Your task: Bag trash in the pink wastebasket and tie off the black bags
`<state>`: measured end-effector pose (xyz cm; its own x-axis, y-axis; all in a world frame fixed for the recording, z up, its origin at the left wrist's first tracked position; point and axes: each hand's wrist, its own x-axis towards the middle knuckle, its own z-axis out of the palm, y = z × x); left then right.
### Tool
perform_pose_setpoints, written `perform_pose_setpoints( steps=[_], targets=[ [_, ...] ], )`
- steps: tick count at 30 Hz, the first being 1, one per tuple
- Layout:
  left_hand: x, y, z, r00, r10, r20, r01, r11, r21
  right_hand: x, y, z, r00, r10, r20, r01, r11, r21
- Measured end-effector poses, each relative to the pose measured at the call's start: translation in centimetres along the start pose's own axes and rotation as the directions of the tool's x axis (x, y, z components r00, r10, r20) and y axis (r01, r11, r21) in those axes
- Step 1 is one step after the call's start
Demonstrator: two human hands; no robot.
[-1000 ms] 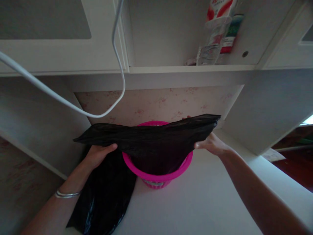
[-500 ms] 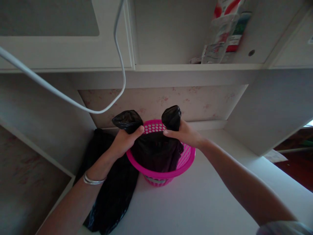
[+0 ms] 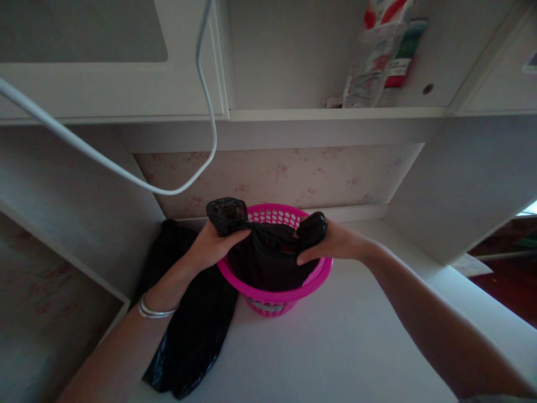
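Note:
A black plastic bag hangs down inside a bright pink basket with a pattern of holes. My left hand is closed on the bag's left edge, its thumb lying along the plastic. On the other side, my right hand grips the right edge, with a bunched loop of plastic standing above the thumb. Between the two hands the bag's mouth is slightly parted. Under my left forearm lies another heap of black plastic, close against the basket.
The basket stands on a white surface between side panels. Above it runs a shelf with a clear plastic bottle and a red and green package. A white cable loops down at upper left.
My right hand has moved slightly right and down, and my left hand a little downward. The bag's edge between them is stretched wider, and its mouth has parted.

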<state>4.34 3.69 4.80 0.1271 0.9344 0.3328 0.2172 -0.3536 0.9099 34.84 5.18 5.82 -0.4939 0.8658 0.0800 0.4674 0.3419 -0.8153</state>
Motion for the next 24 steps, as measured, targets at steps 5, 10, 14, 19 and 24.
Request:
perform_pose_setpoints(
  steps=[5,10,14,19,24],
  targets=[
    [0.0,-1.1,0.7,0.985,0.008,-0.172,-0.023,0.996,-0.086,0.4,-0.3,0.2,0.950,-0.148,-0.276,0.152,0.988,-0.006],
    [0.1,-2.1,0.4,0.969,-0.058,-0.240,-0.004,0.968,-0.250,0.9,0.6,0.0,0.788,-0.070,-0.611,0.261,0.938,0.228],
    [-0.1,-1.9,-0.3,0.964,-0.102,-0.245,0.013,0.939,-0.343,0.5,2.3,-0.2,0.653,0.075,-0.754,0.295,0.891,0.344],
    [-0.7,-0.4,-0.9,0.989,-0.065,-0.131,0.009,0.921,-0.390,-0.8,3.9,-0.6,0.795,-0.006,-0.606,0.350,0.821,0.451],
    [-0.6,0.6,0.5,0.982,0.135,0.131,-0.140,0.990,0.031,-1.0,2.7,-0.2,0.964,-0.207,-0.165,0.226,0.969,0.105]
  ],
)
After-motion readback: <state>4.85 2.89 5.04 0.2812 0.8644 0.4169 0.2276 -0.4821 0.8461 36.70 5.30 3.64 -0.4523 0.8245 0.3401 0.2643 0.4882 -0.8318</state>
